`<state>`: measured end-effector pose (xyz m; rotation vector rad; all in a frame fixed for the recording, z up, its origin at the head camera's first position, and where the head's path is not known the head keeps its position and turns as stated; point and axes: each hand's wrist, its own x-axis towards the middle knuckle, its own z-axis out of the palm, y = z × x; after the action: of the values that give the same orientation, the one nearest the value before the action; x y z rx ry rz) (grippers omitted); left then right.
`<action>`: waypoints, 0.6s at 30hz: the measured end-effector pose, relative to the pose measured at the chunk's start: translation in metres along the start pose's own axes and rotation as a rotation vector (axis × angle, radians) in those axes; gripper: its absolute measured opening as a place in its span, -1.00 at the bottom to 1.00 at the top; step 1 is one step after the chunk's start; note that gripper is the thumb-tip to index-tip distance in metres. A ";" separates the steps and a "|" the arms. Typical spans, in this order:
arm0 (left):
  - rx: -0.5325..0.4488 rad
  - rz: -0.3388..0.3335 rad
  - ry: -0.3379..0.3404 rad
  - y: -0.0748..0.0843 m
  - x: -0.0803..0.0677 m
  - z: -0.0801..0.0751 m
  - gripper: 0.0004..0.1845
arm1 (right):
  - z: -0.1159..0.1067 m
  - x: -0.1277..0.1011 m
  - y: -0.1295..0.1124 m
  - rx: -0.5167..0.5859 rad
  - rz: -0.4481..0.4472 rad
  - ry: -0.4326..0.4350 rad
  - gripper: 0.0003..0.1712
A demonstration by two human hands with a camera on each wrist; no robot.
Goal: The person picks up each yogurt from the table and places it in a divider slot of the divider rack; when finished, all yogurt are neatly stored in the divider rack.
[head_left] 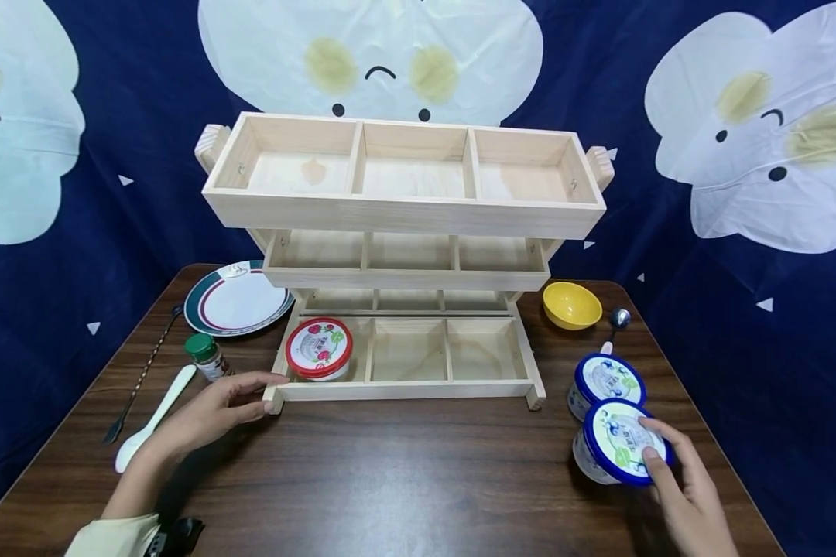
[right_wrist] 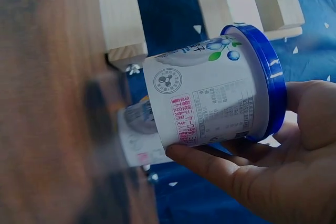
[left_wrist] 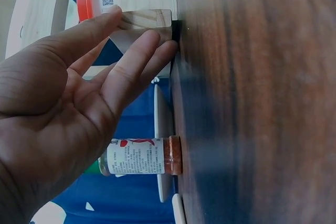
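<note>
My right hand point(head_left: 690, 480) grips a white tub with a blue lid point(head_left: 623, 441), fingers and thumb around its side and lid. In the right wrist view this tub point(right_wrist: 210, 87) shows printed blueberries and is tilted, held above the table. Just behind it stands a second blue-lidded tub point(head_left: 608, 379). On the other side, my left hand point(head_left: 205, 414) touches the front left corner of a tiered wooden rack point(head_left: 404, 392) with fairly straight fingers. A red-lidded tub point(head_left: 319, 348) sits in the left compartment of the rack's bottom tier, beside that hand.
Left of the rack lie a plate point(head_left: 240, 302), a green-capped spice jar point(head_left: 207, 356), a white spoon point(head_left: 156, 418) and a long twisted-handle spoon point(head_left: 146, 371). To the right are a yellow bowl point(head_left: 571, 305) and a metal-ended spoon point(head_left: 618, 319). The upper tiers overhang the bottom one.
</note>
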<state>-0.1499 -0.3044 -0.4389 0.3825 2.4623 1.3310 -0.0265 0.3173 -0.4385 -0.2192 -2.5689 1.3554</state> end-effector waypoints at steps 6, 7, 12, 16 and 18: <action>-0.016 -0.010 -0.004 0.000 -0.001 0.000 -0.53 | -0.003 0.015 -0.016 -0.020 -0.072 -0.004 -0.54; -0.021 -0.012 -0.005 0.000 -0.001 0.000 -0.53 | -0.002 0.017 -0.019 -0.015 -0.082 -0.001 -0.55; -0.023 -0.016 -0.007 0.000 -0.001 0.000 -0.53 | 0.004 0.028 -0.033 0.020 -0.107 -0.030 -0.54; -0.025 -0.021 -0.011 0.000 -0.001 0.000 -0.54 | 0.007 0.035 -0.043 0.048 -0.135 -0.056 -0.52; -0.023 -0.029 -0.009 0.001 -0.001 0.000 -0.54 | 0.008 0.038 -0.046 0.052 -0.149 -0.061 -0.52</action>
<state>-0.1495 -0.3046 -0.4380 0.3448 2.4337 1.3425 -0.0666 0.2938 -0.3999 0.0232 -2.5376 1.3914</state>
